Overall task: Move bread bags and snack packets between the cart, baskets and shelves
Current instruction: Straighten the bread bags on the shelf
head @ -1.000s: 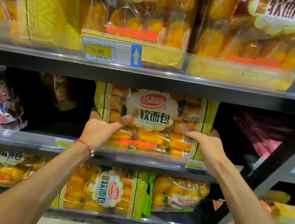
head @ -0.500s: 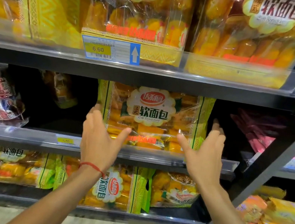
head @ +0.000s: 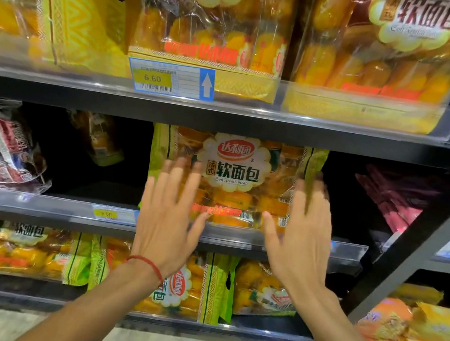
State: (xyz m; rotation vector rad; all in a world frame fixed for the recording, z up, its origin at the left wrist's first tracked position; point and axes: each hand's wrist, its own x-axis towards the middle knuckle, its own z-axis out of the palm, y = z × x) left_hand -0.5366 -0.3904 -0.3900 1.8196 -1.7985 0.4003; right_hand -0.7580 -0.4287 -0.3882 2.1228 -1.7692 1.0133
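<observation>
bread bag [head: 235, 172] upright on middle shelf [head: 60, 209]; left hand [head: 168, 220] and right hand [head: 299, 243] splayed, gripping nothing: placement seemingly done, next fetch another.

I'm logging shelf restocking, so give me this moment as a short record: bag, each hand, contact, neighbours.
bag: green-edged bread bag, upright on the middle shelf
left hand: open, fingers spread, before the bag's lower left
right hand: open, fingers spread, before its lower right
contact: cannot tell, hands are blurred
above: yellow bread bags, price tag reading 6.60
below: more bread bags on the lower shelf
</observation>
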